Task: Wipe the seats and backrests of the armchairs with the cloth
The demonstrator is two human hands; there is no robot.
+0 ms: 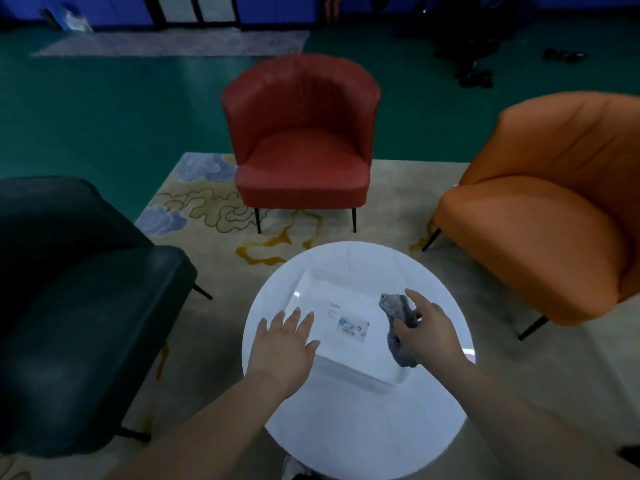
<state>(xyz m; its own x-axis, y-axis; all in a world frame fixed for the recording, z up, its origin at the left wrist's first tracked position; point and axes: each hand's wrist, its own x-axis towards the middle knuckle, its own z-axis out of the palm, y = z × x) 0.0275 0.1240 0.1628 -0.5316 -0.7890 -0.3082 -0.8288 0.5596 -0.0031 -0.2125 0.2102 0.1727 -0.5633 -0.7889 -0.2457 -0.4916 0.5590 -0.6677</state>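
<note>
Head view: round white table [360, 420] at bottom centre, a white box [346, 327] w/ small printed label on its middle. Left hand [282, 344] lies flat, fingers straight and spread, on the box's left edge. Right hand [427, 332] pinches a crumpled grey cloth [398, 315] at the box's right edge, thumb and fingers curled round it. Three armchairs ring the table on a patterned rug [214, 206]: dark chair [79, 306] off the table's left edge, red chair [301, 140] beyond the far edge, orange chair [550, 209] off the right edge. None touches the table. Green floor [104, 109] beyond the rug; dark shoes [474, 77] at far right, blurred.
</note>
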